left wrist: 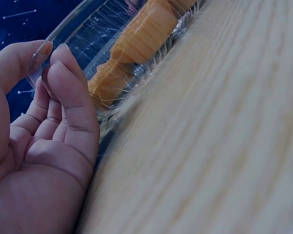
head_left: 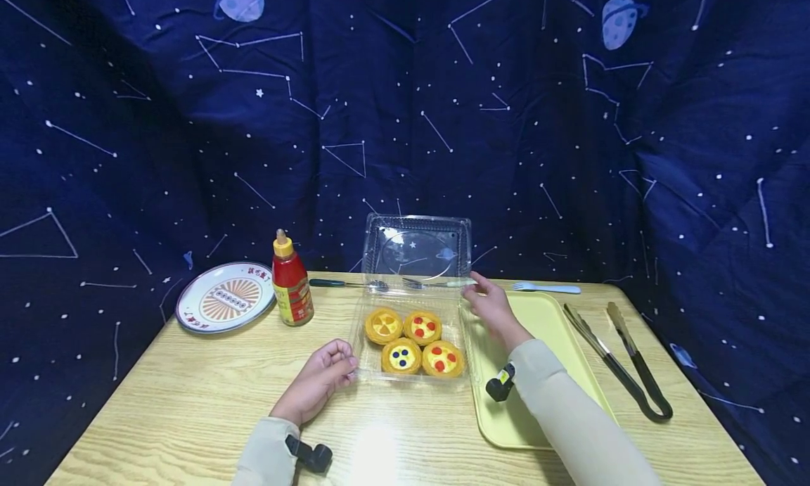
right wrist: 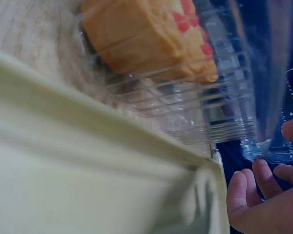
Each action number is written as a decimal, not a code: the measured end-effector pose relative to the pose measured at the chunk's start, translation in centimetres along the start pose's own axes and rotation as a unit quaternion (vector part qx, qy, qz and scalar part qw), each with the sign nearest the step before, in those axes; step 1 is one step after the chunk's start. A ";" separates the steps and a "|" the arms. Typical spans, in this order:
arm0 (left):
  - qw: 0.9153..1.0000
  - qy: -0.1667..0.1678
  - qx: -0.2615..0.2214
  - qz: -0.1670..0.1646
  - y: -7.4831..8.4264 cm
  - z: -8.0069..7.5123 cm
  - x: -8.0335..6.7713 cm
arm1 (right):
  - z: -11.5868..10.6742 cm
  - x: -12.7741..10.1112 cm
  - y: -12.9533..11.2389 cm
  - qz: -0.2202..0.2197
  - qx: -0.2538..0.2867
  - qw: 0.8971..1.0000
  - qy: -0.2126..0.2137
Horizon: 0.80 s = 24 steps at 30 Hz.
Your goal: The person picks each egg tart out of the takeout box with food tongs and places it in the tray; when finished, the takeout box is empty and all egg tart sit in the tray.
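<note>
A clear plastic clamshell box (head_left: 367, 359) sits on the table, its clear lid (head_left: 418, 236) standing up at the back. Several small tarts (head_left: 386, 325) with red, dark blue or yellow toppings lie inside. At the box's front left corner my left hand (head_left: 319, 377) pinches the rim between thumb and index finger, seen closely in the left wrist view. My right hand (head_left: 492, 304) is at the right end of the lid's lower edge. In the right wrist view its thumb and loosely bent fingers (right wrist: 267, 180) lie about that edge, fingertips right at the plastic.
A pale yellow tray (head_left: 506, 423) lies right of the box under my right forearm, with black-handled tongs (head_left: 633, 380) beyond it. A light blue fork (head_left: 547, 288) lies behind the tray. A red sauce bottle (head_left: 292, 282) and a white patterned plate (head_left: 202, 317) stand left. Dark-handled cutlery (head_left: 329, 283) lies behind the box.
</note>
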<state>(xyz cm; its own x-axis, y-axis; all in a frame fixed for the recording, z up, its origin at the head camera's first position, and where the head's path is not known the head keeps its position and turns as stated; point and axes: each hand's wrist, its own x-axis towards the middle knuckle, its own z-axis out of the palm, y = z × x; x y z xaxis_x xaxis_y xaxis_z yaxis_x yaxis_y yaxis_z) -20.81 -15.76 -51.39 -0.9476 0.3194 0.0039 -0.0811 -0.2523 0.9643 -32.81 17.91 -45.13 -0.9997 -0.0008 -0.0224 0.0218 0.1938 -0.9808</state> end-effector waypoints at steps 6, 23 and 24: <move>1.000 0.003 0.001 -0.002 0.1 0.1 -0.1 | -0.7 -1.1 -0.9 -0.025 -0.043 0.999 -0.001; 1.000 0.007 0.014 -0.003 0.2 0.3 -0.1 | -4.6 -5.7 -2.2 -0.114 -0.126 0.985 -0.006; 1.000 0.006 0.014 -0.003 0.2 0.3 -0.1 | -5.0 -5.9 -2.2 -0.117 -0.131 0.984 -0.005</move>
<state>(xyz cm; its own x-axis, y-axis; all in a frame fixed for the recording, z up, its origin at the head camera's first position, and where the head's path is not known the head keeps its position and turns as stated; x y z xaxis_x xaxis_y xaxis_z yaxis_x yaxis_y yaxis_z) -20.62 -15.60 -51.14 -0.9506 0.3105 -0.0055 -0.0790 -0.2245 0.9713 -26.96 22.45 -41.90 -0.9772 -0.0850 0.1943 -0.2119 0.4344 -0.8754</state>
